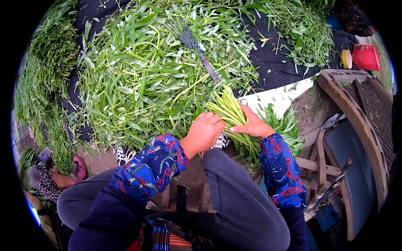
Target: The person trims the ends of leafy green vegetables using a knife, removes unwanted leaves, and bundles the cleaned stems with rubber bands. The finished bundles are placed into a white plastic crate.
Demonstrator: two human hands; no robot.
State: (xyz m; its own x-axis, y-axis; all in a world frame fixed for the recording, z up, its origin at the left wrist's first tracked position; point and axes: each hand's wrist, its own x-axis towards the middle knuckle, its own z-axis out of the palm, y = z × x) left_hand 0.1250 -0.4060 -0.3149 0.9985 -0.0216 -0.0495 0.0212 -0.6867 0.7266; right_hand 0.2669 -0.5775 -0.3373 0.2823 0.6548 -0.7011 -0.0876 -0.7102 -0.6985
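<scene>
A bundle of green leafy stems, likely water spinach (228,108), lies across my hands with its pale cut ends pointing up and its leaves hanging down to the right. My right hand (251,123) wraps the bundle from the right, thumb across the stems. At its left side my left hand (205,130) is curled with the fingertips hidden, touching the stems; whether it grips them cannot be told. Beyond my hands, a bunch of dark thin strips tied at one end (196,47) rests on a wide heap of loose leafy greens (135,78).
Dark cloth (267,59) lies under the heaps, beside a white sheet (276,97). A wooden-framed piece (355,109) and a blue panel (351,163) stand at right, near a red container (366,57) and a yellow tape roll (346,59). Another person (47,182) sits at far left.
</scene>
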